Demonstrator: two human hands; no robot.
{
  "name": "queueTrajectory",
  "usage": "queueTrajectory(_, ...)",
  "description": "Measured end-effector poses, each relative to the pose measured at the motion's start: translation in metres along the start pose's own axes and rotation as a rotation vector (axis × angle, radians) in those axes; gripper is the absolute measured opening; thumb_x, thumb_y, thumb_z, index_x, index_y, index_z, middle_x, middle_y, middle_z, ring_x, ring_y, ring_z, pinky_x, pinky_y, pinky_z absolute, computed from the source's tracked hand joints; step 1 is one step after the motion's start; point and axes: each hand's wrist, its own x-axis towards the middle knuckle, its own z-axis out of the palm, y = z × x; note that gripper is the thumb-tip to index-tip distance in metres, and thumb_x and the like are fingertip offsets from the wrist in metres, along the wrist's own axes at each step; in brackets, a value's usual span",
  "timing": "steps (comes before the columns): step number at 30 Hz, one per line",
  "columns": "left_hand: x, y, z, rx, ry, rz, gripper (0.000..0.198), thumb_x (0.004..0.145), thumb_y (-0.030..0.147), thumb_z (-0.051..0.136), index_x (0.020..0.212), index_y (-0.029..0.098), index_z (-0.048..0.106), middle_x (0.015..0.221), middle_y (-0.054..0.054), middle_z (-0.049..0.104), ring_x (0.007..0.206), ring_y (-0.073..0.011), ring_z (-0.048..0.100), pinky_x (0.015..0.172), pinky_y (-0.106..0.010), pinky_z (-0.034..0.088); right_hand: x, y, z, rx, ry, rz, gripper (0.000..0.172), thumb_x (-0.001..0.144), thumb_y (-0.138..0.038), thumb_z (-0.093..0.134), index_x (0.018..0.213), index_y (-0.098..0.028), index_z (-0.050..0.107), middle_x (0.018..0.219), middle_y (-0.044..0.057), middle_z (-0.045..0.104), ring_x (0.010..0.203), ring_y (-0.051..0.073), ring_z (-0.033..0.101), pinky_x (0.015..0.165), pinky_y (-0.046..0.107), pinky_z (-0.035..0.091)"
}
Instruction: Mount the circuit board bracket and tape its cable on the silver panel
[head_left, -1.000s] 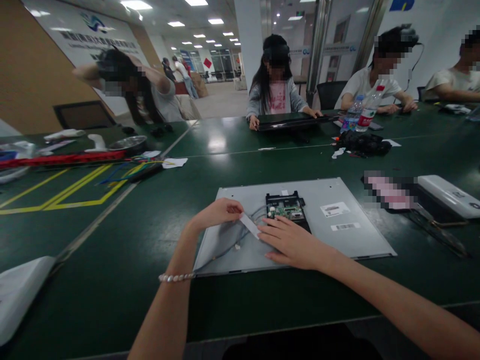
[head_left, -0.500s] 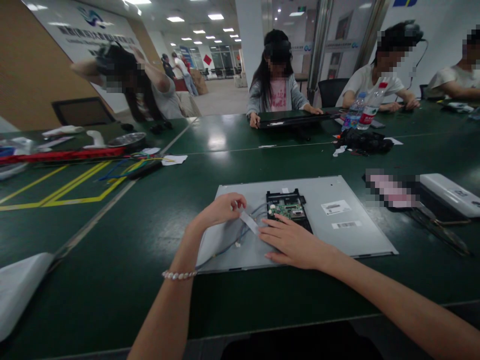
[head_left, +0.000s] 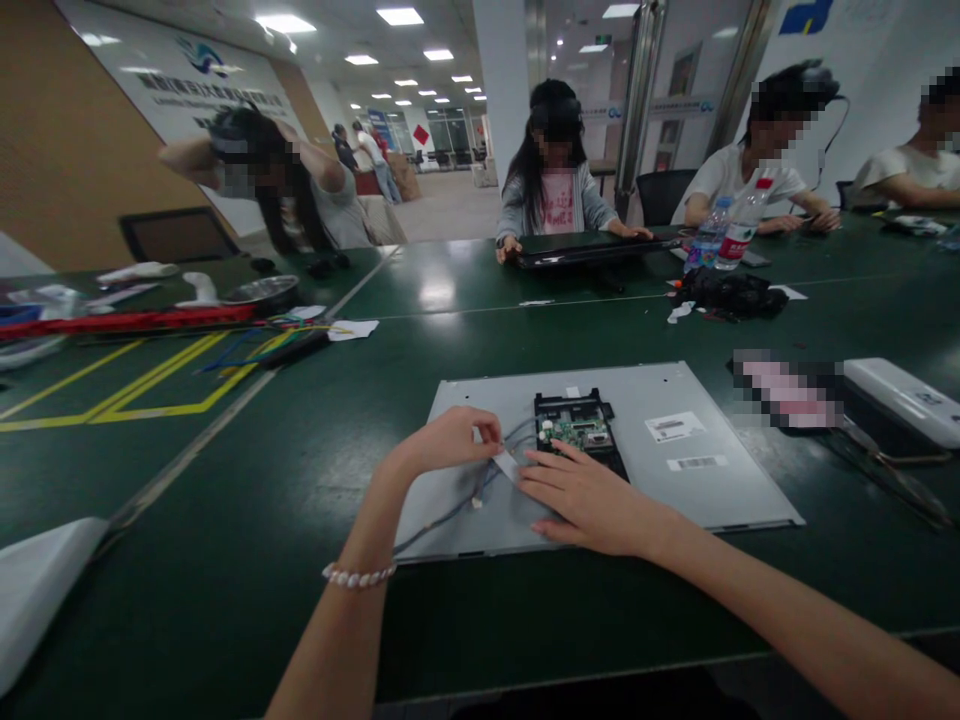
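Observation:
A flat grey metal panel [head_left: 735, 490] lies on the green table in front of me. Near its middle sits a black frame with a green circuit board [head_left: 589, 432], and grey-blue cables [head_left: 442, 517] run from it to the panel's lower left. My left hand [head_left: 454, 440] pinches the upper end of a whitish tape strip [head_left: 508, 464] over the cables. Flat on the panel, fingers spread, my right hand [head_left: 592, 500] rests beside the strip's lower end and partly covers the black frame.
Two bottles [head_left: 735, 232] and a black bundle [head_left: 731, 292] stand beyond the panel's right. A phone [head_left: 787, 392], a white device [head_left: 904, 400] and glasses [head_left: 892, 470] lie to the right. A white object [head_left: 49, 590] is at left. Several people sit across.
My left hand has moved slightly right and lower, bringing the strip's upper end closer to the panel. My right hand stays spread at nearly the same spot. The view has shifted slightly.

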Motion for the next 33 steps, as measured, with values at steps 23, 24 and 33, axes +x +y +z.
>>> queueTrajectory(23,0.000,0.005,0.007,0.181,-0.062,-0.135,0.024,0.074,0.034,0.059,0.090,0.017,0.064,0.080,-0.004,0.065,0.073,-0.0177,0.058,0.064,-0.027,0.039,0.002,-0.002,-0.004,0.018,-0.077,0.021,0.050,0.098,-0.042,0.038,0.139,-0.016,0.046,0.147,0.008,0.047,0.143,0.022,0.028,0.119,0.045,0.011)
queueTrajectory(24,0.001,0.003,0.007,0.163,-0.062,-0.132,0.024,0.074,0.035,0.059,0.089,0.017,0.063,0.080,-0.004,0.065,0.073,-0.0174,0.058,0.065,-0.026,0.039,0.002,-0.002,-0.004,0.021,-0.079,0.021,0.050,0.098,-0.042,0.038,0.140,-0.016,0.045,0.147,0.008,0.047,0.143,0.021,0.028,0.119,0.045,0.011)
queueTrajectory(33,0.001,0.000,0.012,0.101,-0.076,-0.150,0.033,0.072,0.044,0.063,0.088,0.017,0.057,0.077,-0.002,0.061,0.070,-0.0169,0.056,0.061,-0.027,0.036,0.002,-0.002,-0.006,0.040,-0.094,0.012,0.048,0.098,-0.039,0.038,0.138,-0.015,0.048,0.145,0.009,0.050,0.142,0.021,0.030,0.119,0.045,0.010)
